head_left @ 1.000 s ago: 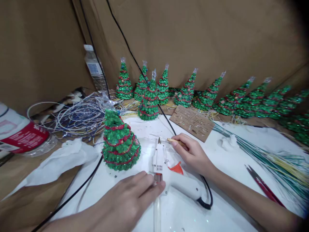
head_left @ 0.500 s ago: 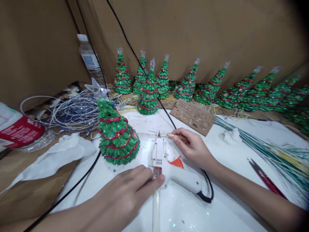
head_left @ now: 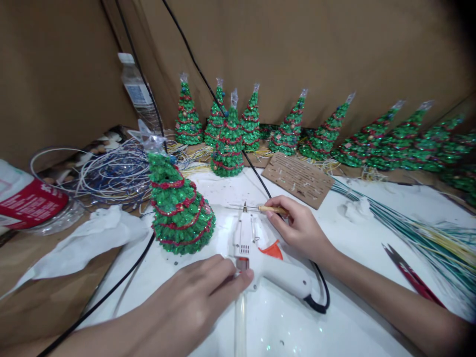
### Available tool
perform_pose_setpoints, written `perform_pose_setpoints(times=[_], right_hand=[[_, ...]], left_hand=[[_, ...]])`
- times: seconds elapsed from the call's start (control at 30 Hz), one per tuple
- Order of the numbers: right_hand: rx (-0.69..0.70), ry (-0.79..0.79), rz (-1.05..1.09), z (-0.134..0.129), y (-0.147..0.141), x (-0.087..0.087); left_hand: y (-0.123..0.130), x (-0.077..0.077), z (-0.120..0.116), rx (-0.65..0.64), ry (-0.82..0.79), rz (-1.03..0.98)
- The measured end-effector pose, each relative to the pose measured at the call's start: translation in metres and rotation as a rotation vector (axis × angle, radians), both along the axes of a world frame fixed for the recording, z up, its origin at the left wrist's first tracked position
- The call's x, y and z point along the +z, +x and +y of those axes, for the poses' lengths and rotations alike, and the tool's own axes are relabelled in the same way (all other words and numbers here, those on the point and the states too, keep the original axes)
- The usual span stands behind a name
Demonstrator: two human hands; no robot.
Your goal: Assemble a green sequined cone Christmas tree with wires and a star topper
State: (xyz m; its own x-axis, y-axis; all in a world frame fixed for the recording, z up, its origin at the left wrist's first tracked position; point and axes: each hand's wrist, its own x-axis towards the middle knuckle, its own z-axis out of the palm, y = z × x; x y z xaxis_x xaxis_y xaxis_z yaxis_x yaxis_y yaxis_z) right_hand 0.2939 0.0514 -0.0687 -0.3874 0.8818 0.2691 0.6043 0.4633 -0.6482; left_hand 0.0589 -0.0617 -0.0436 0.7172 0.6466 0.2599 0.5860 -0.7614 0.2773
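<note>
A white hot glue gun [head_left: 283, 275] with an orange trigger lies on its side on the white table. A clear glue stick [head_left: 241, 322] sticks out of its rear. My left hand [head_left: 208, 287] grips the rear of the gun's body, thumb and fingers closed on either side. In the fingers of my right hand [head_left: 295, 220] is the wooden handle of an awl [head_left: 273, 210]; its thin metal shaft crosses at the glue gun's nozzle. Whether shaft and nozzle touch, I cannot tell. Left of the gun stands a green Christmas tree [head_left: 182, 213] with red garland and a clear star.
Several similar trees [head_left: 226, 144] line the back. A brown board [head_left: 297, 179], green wires [head_left: 401, 223] and red-handled scissors [head_left: 412, 275] lie to the right. Coiled wire [head_left: 111, 171], crumpled tissue [head_left: 89, 235] and bottles [head_left: 40, 201] are at left. Black cable [head_left: 128, 277] crosses the left side.
Almost nothing differs. The awl has turned very slightly at the nozzle, and the view has shifted a little; my left hand stays on the glue gun.
</note>
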Motion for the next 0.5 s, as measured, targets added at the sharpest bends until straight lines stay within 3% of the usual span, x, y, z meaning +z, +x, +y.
perform_pose_setpoints(times=[0.5], right_hand=[[0.017,-0.013,-0.018,-0.0013,-0.0017,0.0021]], left_hand=[[0.0005,-0.0006,0.0018,-0.005,0.013,0.025]])
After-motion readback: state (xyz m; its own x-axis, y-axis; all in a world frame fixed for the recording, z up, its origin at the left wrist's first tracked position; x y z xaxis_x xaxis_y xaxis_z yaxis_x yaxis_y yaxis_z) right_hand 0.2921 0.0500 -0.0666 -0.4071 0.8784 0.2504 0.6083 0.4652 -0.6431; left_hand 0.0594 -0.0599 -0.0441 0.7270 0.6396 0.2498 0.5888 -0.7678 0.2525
